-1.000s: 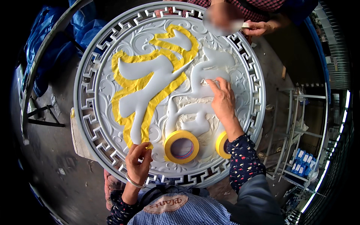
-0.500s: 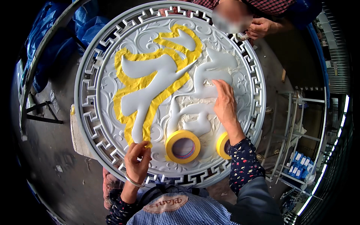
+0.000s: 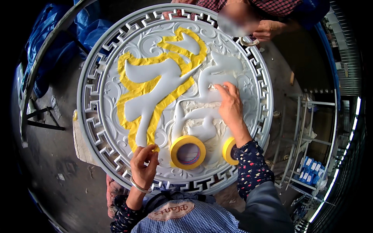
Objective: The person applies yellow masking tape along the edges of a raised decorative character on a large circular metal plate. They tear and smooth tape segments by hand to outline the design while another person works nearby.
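A large round grey-white relief panel (image 3: 91, 128) lies before me, with a fretwork rim and smooth raised shapes. Yellow masking tape (image 3: 130, 86) edges the raised shape on its left. At the tape's lower end, my left hand (image 3: 143, 166) is closed in a pinch on the yellow strip. Pale, wrinkled tape (image 3: 221, 128) surrounds the raised shape (image 3: 225, 62) on the right. My right hand (image 3: 232, 110) rests over that shape, fingers extended and apart, fingertips at a small pale patch. Two yellow tape rolls (image 3: 175, 152) (image 3: 226, 149) sit on the panel's near part; my right sleeve partly covers one.
Across the panel another person's hand (image 3: 268, 30) is raised near its far right rim. Blue sheeting (image 3: 54, 50) hangs at the left. A metal rack (image 3: 299, 136) with blue packets (image 3: 311, 171) stands at the right. A pale block (image 3: 83, 141) shows under the panel's left edge.
My right hand's fingertips have shifted slightly left, toward the small pale patch. My left hand keeps its pinch at the yellow tape's lower end. The person opposite has moved slightly.
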Action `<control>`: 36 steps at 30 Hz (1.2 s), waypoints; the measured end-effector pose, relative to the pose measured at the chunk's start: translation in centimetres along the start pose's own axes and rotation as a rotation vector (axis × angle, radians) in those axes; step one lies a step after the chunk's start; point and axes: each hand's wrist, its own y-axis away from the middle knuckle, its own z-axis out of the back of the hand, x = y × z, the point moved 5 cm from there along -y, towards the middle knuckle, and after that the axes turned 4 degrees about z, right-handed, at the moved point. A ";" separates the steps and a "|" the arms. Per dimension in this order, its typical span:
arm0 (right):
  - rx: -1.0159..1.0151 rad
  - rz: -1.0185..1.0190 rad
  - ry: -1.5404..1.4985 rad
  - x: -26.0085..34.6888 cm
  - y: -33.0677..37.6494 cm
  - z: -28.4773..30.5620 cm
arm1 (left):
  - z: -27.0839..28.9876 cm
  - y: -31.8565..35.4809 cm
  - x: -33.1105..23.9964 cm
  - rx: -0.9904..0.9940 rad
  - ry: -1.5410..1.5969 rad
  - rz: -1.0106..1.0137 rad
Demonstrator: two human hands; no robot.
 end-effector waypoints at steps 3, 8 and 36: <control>0.004 -0.018 -0.026 -0.3 0.3 0.1 | 0.2 0.2 0.5 0.004 0.002 0.007; 0.003 -0.013 0.041 0.4 0.1 0.3 | 0.5 0.6 0.8 0.010 -0.019 0.026; 0.481 -0.188 -1.334 17.5 8.2 2.3 | -1.3 2.9 -3.9 0.140 0.342 0.028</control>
